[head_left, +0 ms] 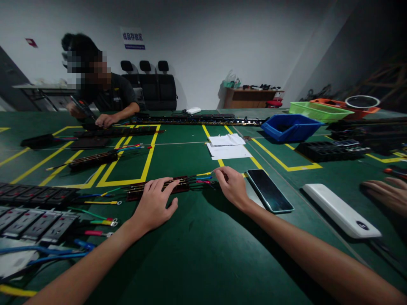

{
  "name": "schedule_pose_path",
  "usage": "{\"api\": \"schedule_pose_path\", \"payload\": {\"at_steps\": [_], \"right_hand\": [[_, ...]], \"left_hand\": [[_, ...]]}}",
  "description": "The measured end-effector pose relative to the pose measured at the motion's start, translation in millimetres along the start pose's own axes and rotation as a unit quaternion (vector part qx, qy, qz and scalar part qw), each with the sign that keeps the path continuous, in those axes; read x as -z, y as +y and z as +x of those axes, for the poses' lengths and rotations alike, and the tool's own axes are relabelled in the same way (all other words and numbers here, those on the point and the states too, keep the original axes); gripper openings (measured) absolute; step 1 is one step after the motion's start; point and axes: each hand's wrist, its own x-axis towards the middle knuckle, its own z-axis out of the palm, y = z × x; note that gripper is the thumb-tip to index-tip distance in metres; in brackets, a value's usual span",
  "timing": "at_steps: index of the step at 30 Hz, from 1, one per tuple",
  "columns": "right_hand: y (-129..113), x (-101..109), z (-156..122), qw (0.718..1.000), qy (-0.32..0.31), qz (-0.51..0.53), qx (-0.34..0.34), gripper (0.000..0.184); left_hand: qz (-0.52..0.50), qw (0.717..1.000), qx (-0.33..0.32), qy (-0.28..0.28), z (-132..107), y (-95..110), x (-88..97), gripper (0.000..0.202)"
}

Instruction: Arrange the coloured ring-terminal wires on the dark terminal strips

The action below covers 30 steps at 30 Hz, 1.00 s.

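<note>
My left hand (156, 202) lies with fingers spread flat on a long dark strip assembly (149, 189) that rests on the green table (197, 250). Coloured wires (203, 178) with ring terminals stick out of the strip's right end. My right hand (231, 185) is closed in a pinch on the ends of those wires. A black phone (269, 190) lies face up just right of my right hand.
Socket strips (34, 207) with loose coloured wires lie at the left. A white power bank (341, 210), white papers (227, 146), a blue bin (291, 127) and black trays (332, 149) sit to the right. A person (101, 99) works at the far left; another person's hand (386, 192) rests at the right edge.
</note>
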Motion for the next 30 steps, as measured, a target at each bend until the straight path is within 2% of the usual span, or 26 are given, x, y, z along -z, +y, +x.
{"api": "schedule_pose_path", "payload": {"at_steps": [3, 10, 17, 22, 28, 30], "right_hand": [[0.0, 0.1, -0.4, 1.0, -0.02, -0.025, 0.0, 0.034], [-3.6, 0.5, -0.2, 0.998, -0.024, -0.042, -0.037, 0.032], [0.6, -0.4, 2.6, 0.998, -0.06, -0.023, -0.015, 0.033], [0.5, -0.4, 2.6, 0.993, -0.082, -0.08, -0.025, 0.039], [-3.4, 1.0, 0.2, 0.997, -0.047, -0.051, -0.022, 0.034], [-3.3, 1.4, -0.1, 0.997, -0.056, -0.058, -0.013, 0.036]], "left_hand": [[-0.001, 1.0, 0.001, -0.002, 0.1, 0.4, 0.4, 0.05], [-0.006, 1.0, 0.001, 0.001, 0.5, 1.0, 0.8, 0.05], [-0.006, 1.0, -0.001, 0.003, -0.1, -0.3, -0.1, 0.05], [0.001, 1.0, -0.007, 0.008, -0.9, -1.0, -1.0, 0.05], [0.001, 1.0, -0.008, 0.009, -0.4, 0.0, -1.2, 0.049], [-0.003, 1.0, -0.007, 0.01, -0.3, -0.1, -1.0, 0.049]]}}
